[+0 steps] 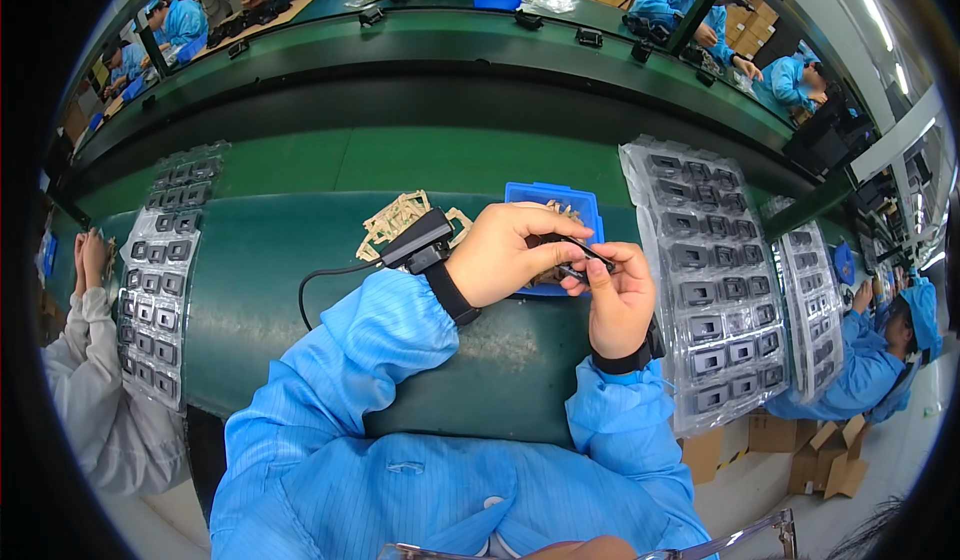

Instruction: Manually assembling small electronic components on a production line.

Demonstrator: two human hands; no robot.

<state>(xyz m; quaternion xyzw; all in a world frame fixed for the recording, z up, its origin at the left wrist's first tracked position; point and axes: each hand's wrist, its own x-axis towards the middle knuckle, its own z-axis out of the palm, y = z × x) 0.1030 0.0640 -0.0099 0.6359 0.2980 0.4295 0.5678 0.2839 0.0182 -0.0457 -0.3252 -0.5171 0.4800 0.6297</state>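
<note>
Both of my hands meet over the near edge of a blue bin (pixel 570 193) and grip one small black plastic part (pixel 590 257). My left hand (pixel 515 250) pinches it between thumb and fingers from the left. From the right, the fingertips of my right hand (pixel 620 295) close on the same part, and the fingers hide much of its shape. Small beige pieces lie inside the bin, partly covered by my hands. Beyond my left wrist, a loose pile of beige plastic frames (pixel 400 218) rests on the green table (pixel 270 290).
Clear trays of black frames stand at right (pixel 705 280) and left (pixel 155 290). A black device with a cable (pixel 325 271) is strapped to my left wrist. Co-workers in blue sit across the bench and at right; a person in a pale sleeve (pixel 110 360) works at left.
</note>
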